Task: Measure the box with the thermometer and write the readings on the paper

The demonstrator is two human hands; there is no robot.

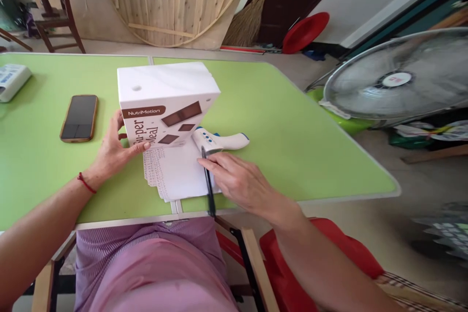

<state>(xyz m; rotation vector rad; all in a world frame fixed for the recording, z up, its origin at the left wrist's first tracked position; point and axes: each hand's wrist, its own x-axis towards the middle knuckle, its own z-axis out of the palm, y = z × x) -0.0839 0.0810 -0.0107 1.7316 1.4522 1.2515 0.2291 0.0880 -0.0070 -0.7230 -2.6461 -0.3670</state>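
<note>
My left hand (113, 151) grips the lower left edge of a white and brown NutriMotion box (168, 102), thumb on its printed front and fingers behind the side. The box stands tilted over several loose sheets of paper (183, 173) with marked left edges. My right hand (237, 178) is closed on a slim, black, stick-like object (208, 180) that reaches down past the table's front edge; its exact kind is unclear. Just beyond these fingers lies a white infrared thermometer (219, 142) with blue buttons, close to the box's right side.
On the green table (292, 141), a smartphone (79, 118) lies to the left. A white device (13, 82) sits at the far left edge. A large fan (397, 79) stands on the right. Below my right arm is something red (288, 273).
</note>
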